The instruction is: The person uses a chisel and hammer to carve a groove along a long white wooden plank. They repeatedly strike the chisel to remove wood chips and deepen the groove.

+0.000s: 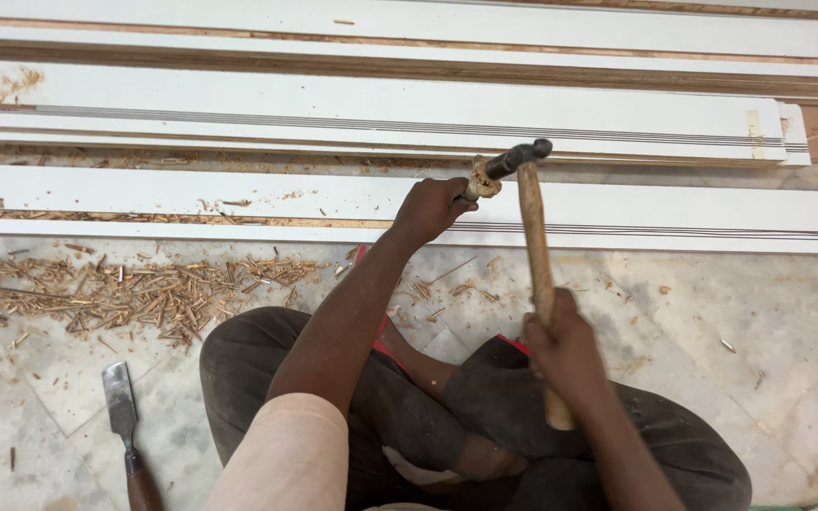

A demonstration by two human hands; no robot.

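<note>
Gripped low on its wooden handle by the right hand (568,343), fingers wrapped tight; hammer (534,255) standing nearly upright, dark metal head (519,157) tipped toward the left and meeting the frayed, mushroomed wooden end of a chisel (481,178). Closed around that chisel just beneath its splintered top, the left hand (431,208), held over the near white board (674,220) lying across the floor; blade hidden behind the fist. Likely head-heavy and stiff, the hammer, best held far down the handle as shown for swing. Probably rigid, the chisel, its battered top apt to shed splinters, so held below that. Left arm stretched forward from a pale sleeve, right forearm raised with wrist cocked, over crossed legs. Lying apart on the stone floor at lower left, a second chisel (123,416), beside scattered wood chips (134,293)
</note>
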